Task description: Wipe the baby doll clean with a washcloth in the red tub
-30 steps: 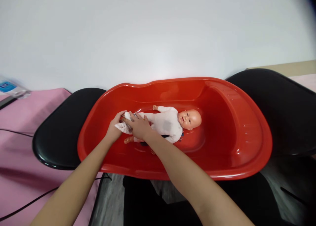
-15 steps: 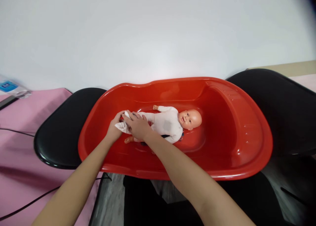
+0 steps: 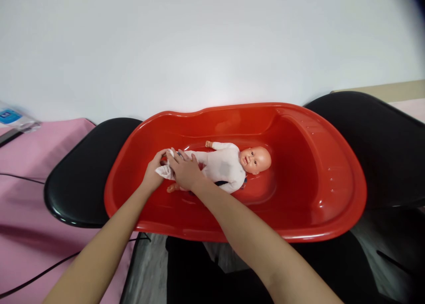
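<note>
A baby doll [image 3: 229, 162] in a white suit lies on its back in a red plastic tub [image 3: 315, 193], head to the right. My left hand [image 3: 153, 171] is closed on the white cloth [image 3: 165, 170] at the doll's leg end. My right hand [image 3: 186, 170] rests on the doll's legs, its fingers curled over the same cloth. One bare foot [image 3: 171, 188] of the doll shows just below my right hand.
The tub rests across two black chair seats, one at the left [image 3: 79, 180] and one at the right [image 3: 385, 149]. A pink cloth [image 3: 23, 197] with a black cable [image 3: 20, 179] covers the surface at left. A white wall stands behind.
Both hands have stayed at the doll's leg end, with only a slight shift of the fingers on the white cloth. The doll and tub have not moved.
</note>
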Demonstrator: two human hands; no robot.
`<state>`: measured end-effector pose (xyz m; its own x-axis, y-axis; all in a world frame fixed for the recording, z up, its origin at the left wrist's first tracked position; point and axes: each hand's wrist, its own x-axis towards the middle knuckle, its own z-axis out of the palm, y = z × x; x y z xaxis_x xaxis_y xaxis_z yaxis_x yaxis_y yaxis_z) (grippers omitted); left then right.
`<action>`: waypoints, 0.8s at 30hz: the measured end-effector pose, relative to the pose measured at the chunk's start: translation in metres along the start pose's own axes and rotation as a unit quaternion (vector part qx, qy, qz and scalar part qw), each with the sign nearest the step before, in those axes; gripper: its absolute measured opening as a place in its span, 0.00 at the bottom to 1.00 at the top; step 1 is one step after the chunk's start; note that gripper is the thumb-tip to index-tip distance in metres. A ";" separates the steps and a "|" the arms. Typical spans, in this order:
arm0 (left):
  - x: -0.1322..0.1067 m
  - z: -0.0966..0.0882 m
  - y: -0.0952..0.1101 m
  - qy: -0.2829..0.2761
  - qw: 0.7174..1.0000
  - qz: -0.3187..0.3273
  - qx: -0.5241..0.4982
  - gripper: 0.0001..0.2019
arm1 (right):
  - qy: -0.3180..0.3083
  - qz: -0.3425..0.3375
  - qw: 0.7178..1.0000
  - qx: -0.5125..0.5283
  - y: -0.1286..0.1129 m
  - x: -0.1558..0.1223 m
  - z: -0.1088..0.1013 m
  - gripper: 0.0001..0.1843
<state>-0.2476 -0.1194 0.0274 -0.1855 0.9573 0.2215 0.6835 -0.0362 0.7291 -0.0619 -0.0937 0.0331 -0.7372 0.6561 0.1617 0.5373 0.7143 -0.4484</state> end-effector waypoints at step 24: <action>-0.002 0.000 0.000 0.014 1.000 0.005 0.017 0.33 | -0.005 0.000 0.999 -0.032 0.000 -0.001 -0.001 0.65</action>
<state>-0.2470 -0.1217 0.0273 -0.1971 0.9487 0.2474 0.7089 -0.0364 0.7043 -0.0610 -0.0939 0.0343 -0.7409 0.6542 0.1519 0.5628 0.7282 -0.3910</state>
